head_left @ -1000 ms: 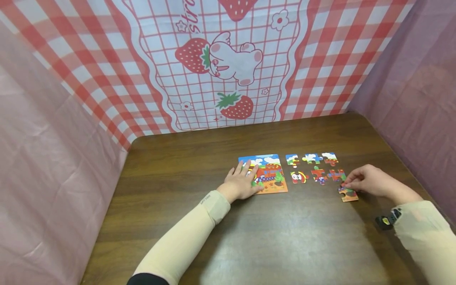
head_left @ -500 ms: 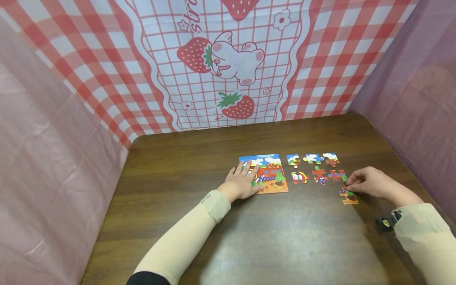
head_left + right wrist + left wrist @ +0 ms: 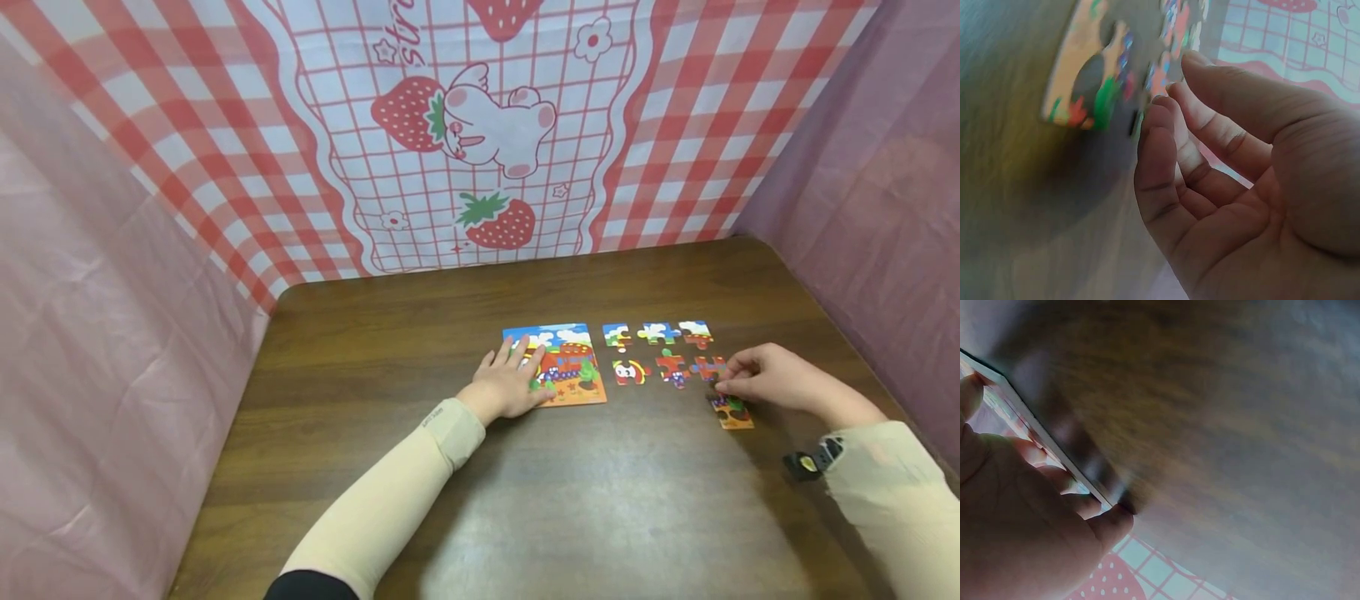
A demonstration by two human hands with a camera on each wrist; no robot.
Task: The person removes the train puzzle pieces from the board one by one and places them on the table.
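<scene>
My left hand (image 3: 506,387) lies spread over the lower left of a square picture board (image 3: 573,337). In the left wrist view, its fingers (image 3: 1113,525) reach along the edge of the board. At the right, my right hand (image 3: 776,383) hovers with loosely bent fingers over the right end of a red and blue puzzle piece (image 3: 707,367). The right wrist view shows a gap between thumb and index finger, with nothing visible there. Just below those fingertips lies an orange puzzle piece (image 3: 735,418) with a green plant; its upper edge is partly covered.
Several loose pieces lie right of the board: a top row with a cloud piece (image 3: 658,333), then a white-faced piece (image 3: 628,372) and a red piece (image 3: 672,367) below. The brown table (image 3: 375,333) meets a checked cloth (image 3: 480,125) behind and pink curtains at the sides.
My right hand has moved slightly left and up, from beside the orange piece to over the red and blue piece's right end. The orange piece has shifted slightly downward. My left hand stays put.
</scene>
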